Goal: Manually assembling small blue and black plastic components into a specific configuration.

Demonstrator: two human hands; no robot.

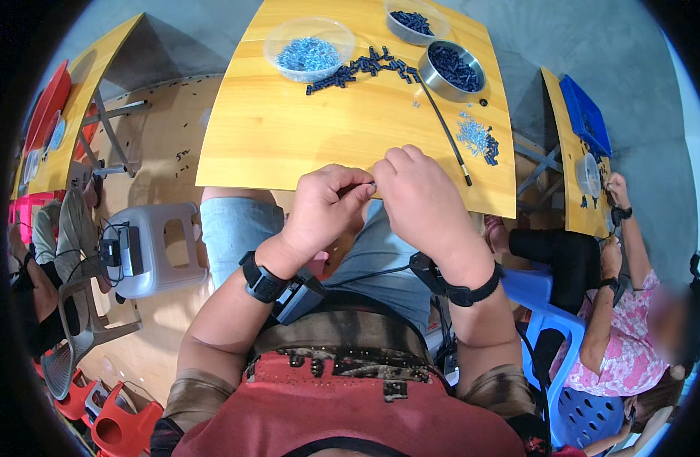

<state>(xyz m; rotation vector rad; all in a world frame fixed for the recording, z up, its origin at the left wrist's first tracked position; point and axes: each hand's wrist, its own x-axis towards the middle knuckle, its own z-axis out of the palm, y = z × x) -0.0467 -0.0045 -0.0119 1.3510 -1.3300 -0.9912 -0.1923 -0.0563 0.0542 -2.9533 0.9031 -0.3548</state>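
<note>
My left hand (328, 209) and my right hand (424, 202) meet just over the front edge of the yellow wooden table (266, 145). The left thumb and forefinger pinch a small dark piece (373, 183), mostly hidden by the fingers. The right hand's fingers are curled closed against it; what they grip is out of sight. Beyond them lie a scattered row of small black tubular parts (369, 62) and a thin black rod (445, 129) with a pale band near its lower end. A small pile of clear parts (475, 135) lies right of the rod, with black parts beside it.
At the table's far side stand a clear tub of clear parts (308, 55), a clear tub of black parts (412, 23) and a metal bowl (428, 76) of black parts. A grey stool (159, 247) stands left; a co-worker (620, 335) sits at another table on the right.
</note>
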